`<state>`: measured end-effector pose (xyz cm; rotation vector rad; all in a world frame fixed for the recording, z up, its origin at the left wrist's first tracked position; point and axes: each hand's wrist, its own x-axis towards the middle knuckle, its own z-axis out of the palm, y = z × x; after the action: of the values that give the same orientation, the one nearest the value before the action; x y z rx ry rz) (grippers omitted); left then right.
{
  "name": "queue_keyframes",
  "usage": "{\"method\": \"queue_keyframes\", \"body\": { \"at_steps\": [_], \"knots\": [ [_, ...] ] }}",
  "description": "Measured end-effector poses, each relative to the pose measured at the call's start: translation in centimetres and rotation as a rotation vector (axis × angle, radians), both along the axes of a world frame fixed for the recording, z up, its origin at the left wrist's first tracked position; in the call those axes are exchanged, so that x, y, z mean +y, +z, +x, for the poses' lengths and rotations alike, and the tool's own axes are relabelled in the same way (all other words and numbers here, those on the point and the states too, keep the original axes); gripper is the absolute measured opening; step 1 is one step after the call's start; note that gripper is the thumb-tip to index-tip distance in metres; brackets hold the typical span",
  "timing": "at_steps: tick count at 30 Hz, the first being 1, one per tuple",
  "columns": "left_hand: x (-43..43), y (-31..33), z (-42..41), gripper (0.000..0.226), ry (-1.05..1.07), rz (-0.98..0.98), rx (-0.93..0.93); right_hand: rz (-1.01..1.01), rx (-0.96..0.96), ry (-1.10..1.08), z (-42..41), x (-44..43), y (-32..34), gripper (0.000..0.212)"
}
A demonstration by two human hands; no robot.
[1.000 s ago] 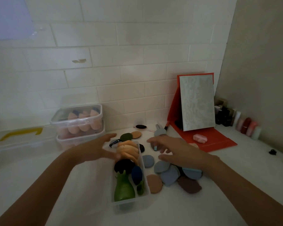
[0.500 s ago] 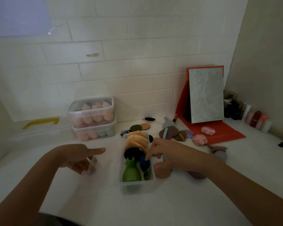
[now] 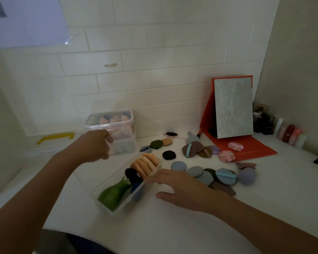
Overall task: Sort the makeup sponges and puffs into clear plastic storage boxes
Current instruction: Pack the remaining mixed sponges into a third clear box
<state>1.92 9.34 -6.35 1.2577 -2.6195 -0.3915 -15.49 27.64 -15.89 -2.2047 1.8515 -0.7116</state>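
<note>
- My left hand has risen from low over the counter half a second ago; its fingers curl round a clear plastic piece. Whether it is a lid or a shallow box I cannot tell.
- That piece now hangs in front of the stacked boxes, which hold pink sponges and stand against the tiled wall as before.
- The open box lay straight toward me; now it lies slantwise, with its near end to my left. The green sponge, black sponge and peach sponges are still in it.
- My right hand has left the puff it pinched. Its fingers lie nearly straight on the box's right rim, holding nothing, thumb spread on the counter.
- The loose puffs lie uncovered just beyond that hand.
- The red mirror stand has not moved.
</note>
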Motion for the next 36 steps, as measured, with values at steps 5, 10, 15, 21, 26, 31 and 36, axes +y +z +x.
{"method": "queue_keyframes", "body": {
  "at_steps": [5, 10, 15, 21, 26, 31, 36],
  "knots": [
    [0.7, -0.6, -0.5, 0.026, -0.130, -0.184, 0.033, 0.032, 0.092, 0.001, -0.8, 0.4, -0.9, 0.038],
    [1.2, -1.3, -1.0, 0.026, -0.206, -0.248, 0.098, 0.036, 0.138, -0.011, -1.5, 0.8, -1.0, 0.027],
    [1.1, -1.2, -1.3, 0.024, -0.224, -0.222, 0.126, 0.019, 0.191, -0.116, -4.9, 2.6, -0.5, 0.018],
    [1.1, -1.2, -1.8, 0.026, -0.230, -0.211, 0.112, -0.163, 0.197, -0.505, -10.6, 5.4, 1.3, 0.025],
    [1.1, -1.3, -1.8, 0.022, -0.231, -0.214, 0.119, 0.308, 0.421, -0.628, -13.8, 8.5, 3.4, 0.039],
    [1.0, -1.1, -1.7, 0.022, -0.228, -0.181, 0.106, 0.546, 0.655, -0.528, -13.7, 9.4, 3.6, 0.046],
    [1.1, -0.6, -1.6, 0.021, -0.226, -0.121, 0.092, 0.467, 0.520, -0.556, -12.7, 8.2, 5.0, 0.027]
  ]
}}
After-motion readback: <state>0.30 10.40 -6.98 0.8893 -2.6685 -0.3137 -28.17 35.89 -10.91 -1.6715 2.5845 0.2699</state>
